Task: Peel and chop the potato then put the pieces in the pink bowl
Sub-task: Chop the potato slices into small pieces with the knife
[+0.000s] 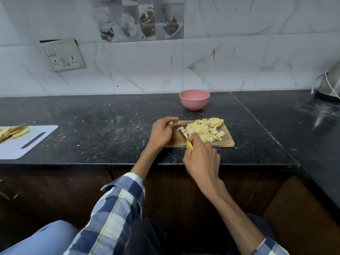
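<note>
A pile of diced potato pieces point(204, 131) lies on a small wooden cutting board point(227, 141) on the black counter. Two or three uncut round slices point(215, 122) sit at the board's far right corner. My right hand point(201, 155) grips a yellow-handled knife point(189, 144) at the near side of the pile; the blade is mostly hidden. My left hand point(162, 131) rests on the board's left end with fingers curled and nothing visible in them. The pink bowl point(194, 99) stands behind the board, near the wall, and looks empty.
A white plastic cutting board point(27, 144) with potato peels point(12, 132) lies at the left. A steel vessel with a white cord point(331, 83) stands at the far right. A switch socket plate point(61, 55) hangs on the tiled wall. The counter edge runs just below my hands.
</note>
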Demonstrator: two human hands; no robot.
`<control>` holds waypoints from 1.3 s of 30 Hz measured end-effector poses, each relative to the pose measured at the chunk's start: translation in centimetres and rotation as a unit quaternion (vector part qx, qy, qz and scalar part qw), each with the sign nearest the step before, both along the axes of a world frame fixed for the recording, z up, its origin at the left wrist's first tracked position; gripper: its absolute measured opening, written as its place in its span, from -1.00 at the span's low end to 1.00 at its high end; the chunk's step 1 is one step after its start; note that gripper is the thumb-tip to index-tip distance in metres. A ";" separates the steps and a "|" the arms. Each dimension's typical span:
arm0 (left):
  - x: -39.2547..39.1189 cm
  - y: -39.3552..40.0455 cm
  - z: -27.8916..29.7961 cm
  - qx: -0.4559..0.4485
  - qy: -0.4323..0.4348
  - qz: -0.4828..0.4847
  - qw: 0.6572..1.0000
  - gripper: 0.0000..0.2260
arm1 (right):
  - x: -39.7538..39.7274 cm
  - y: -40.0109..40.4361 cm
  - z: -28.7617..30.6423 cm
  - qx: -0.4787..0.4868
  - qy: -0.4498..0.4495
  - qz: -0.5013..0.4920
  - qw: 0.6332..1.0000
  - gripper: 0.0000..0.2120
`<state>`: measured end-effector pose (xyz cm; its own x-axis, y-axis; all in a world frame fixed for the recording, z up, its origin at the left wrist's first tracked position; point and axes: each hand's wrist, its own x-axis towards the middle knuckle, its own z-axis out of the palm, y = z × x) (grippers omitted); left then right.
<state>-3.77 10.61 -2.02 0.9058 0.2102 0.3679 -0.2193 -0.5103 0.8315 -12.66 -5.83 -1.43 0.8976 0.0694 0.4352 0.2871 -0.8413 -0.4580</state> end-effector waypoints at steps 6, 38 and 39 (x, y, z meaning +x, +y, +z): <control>1.5 -1.7 0.6 -0.073 0.056 -0.050 0.995 -0.70 | -0.3 0.8 -0.2 -0.009 -0.017 0.047 0.999 -0.79; 2.1 -2.3 1.2 -0.225 0.093 -0.063 0.968 -0.65 | 1.1 -0.9 0.4 -0.061 -0.044 0.050 0.996 -0.78; 2.0 -2.3 1.2 -0.197 0.103 -0.075 0.972 -0.60 | 1.3 -1.1 0.6 -0.062 -0.060 0.045 0.995 -0.79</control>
<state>-1.75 8.28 -0.83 0.9830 0.1580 0.0931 -0.0746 -0.1195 0.9900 -11.38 -6.90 -0.80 0.8275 0.2072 0.5218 0.4103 -0.8575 -0.3103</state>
